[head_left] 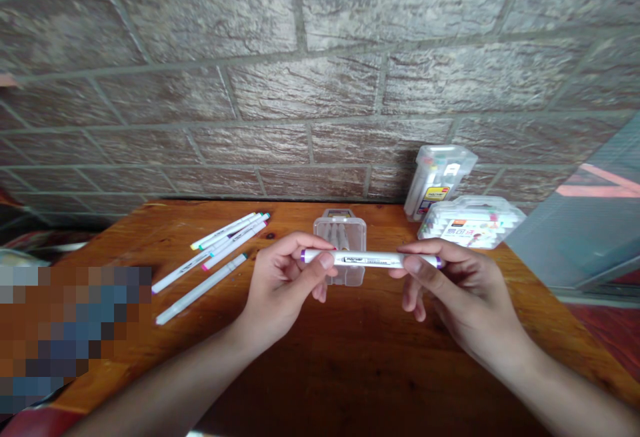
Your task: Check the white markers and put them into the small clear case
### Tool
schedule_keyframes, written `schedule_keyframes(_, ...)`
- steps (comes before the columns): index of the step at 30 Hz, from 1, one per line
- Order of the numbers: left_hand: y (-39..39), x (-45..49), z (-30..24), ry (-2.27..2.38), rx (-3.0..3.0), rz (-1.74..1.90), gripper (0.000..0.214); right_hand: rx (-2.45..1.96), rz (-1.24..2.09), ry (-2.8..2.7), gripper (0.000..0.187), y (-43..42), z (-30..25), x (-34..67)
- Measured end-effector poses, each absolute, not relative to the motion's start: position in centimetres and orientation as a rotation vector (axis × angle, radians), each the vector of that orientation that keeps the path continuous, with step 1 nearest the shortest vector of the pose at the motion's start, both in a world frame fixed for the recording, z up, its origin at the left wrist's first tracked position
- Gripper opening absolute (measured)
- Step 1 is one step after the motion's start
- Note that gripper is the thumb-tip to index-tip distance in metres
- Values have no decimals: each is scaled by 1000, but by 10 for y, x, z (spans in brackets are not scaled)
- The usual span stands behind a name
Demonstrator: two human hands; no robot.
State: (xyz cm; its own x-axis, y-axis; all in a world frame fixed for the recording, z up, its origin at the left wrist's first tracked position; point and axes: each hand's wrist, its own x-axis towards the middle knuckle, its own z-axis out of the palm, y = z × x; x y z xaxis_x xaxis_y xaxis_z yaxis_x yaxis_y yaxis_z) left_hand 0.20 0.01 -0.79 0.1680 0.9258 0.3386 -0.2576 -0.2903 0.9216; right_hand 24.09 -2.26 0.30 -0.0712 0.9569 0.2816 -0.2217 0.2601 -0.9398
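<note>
A white marker (371, 259) with purple ends is held level between both hands above the wooden table (350, 350). My left hand (283, 283) pinches its left end with thumb and fingers. My right hand (457, 290) pinches its right end the same way. Right behind the marker stands a small clear plastic case (340, 230) with a few markers inside.
Several loose white markers (220, 250) lie on the table's left part. Two clear marker boxes stand at the back right, one upright (437, 180) and one lying flat (473, 222). A brick wall (300, 77) runs behind the table. A blurred patch covers the left edge.
</note>
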Motion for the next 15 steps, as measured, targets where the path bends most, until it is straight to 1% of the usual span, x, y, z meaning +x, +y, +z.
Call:
schedule_keyframes(7, 1, 2, -9, 683, 1325, 1378, 10, -803, 1174, -1230, 9, -22, 2, 241)
schedule_keyframes(15, 0, 1, -6, 754, 1375, 1378, 12, -831, 1149, -1260, 12, -23, 1, 241)
